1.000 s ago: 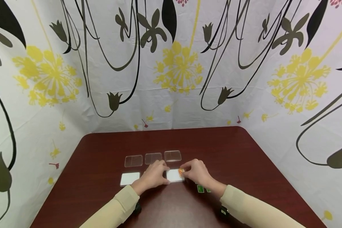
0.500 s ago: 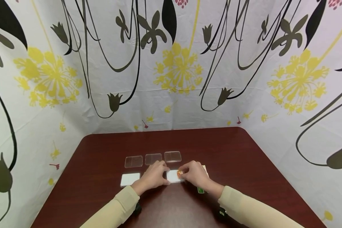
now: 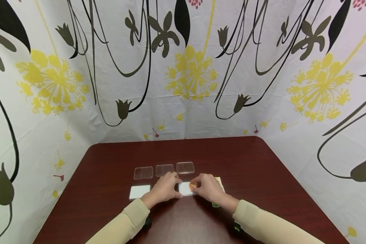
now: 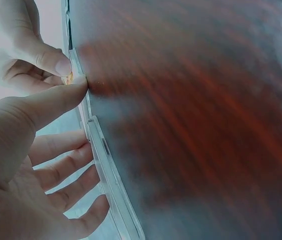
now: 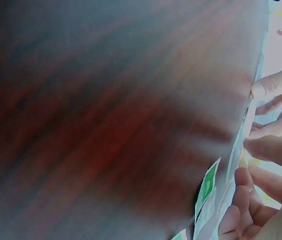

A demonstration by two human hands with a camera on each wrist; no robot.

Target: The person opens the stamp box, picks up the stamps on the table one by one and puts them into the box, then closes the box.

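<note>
Orange piece (image 3: pixel 192 186) pinched in the right hand (image 3: pixel 209 187) grip, at the right part of the white case (image 3: pixel 184 188); case extends left from there, long axis left-right. Left hand (image 3: pixel 165 187), farther from the piece: thumb and fingers apart at the case's left end.

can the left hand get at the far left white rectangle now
Probably yes: the far-left white rectangle lies close beside the left hand, nothing visible on it, though that hand touches another white rectangle.
</note>
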